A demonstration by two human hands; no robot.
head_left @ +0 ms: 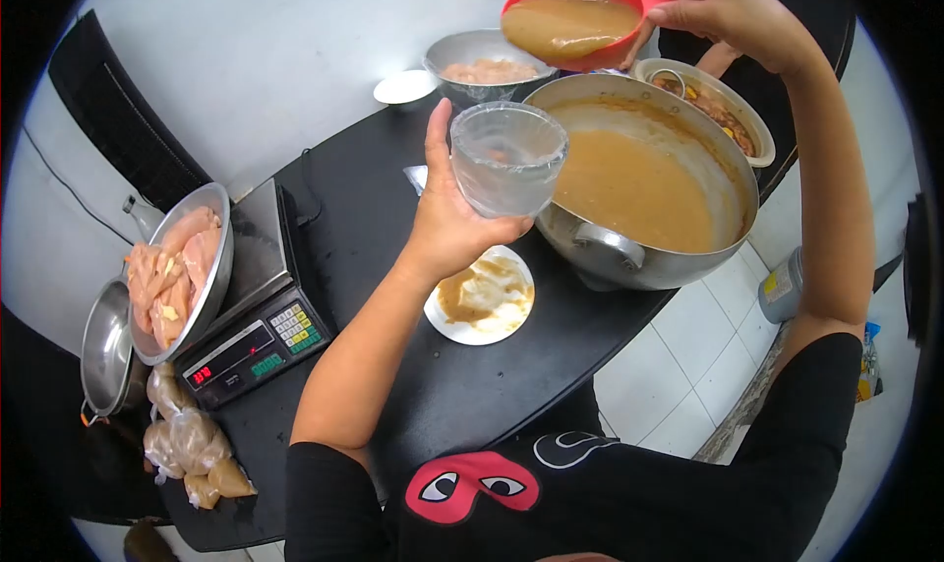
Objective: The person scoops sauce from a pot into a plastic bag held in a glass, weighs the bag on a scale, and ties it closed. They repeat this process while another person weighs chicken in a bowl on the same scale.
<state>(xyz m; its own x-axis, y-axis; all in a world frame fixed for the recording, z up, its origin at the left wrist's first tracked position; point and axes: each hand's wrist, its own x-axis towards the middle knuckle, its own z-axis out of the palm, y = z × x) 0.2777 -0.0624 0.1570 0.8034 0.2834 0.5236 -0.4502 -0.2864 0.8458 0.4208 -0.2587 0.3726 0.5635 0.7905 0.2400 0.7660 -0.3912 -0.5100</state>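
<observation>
My left hand (454, 223) is wrapped round a clear plastic cup (506, 174), held upright above the table; a thin clear film, apparently a bag, covers its rim. My right hand (723, 9) grips the handle of a red dipper (637, 43), raised higher and to the right of the cup. Brown sauce (570, 23) fills much of the dipper. Below it stands a large metal pot (610, 252) of the same brown sauce. A white plate (511, 328) smeared with sauce lies beneath the cup.
A digital scale (258, 351) bears a metal bowl (218, 301) of raw chicken. Tied bags of brown sauce (197, 444) lie beside it. Behind the pot are another meat bowl (472, 92) and a stew pot (765, 151), near another person's hand (720, 59).
</observation>
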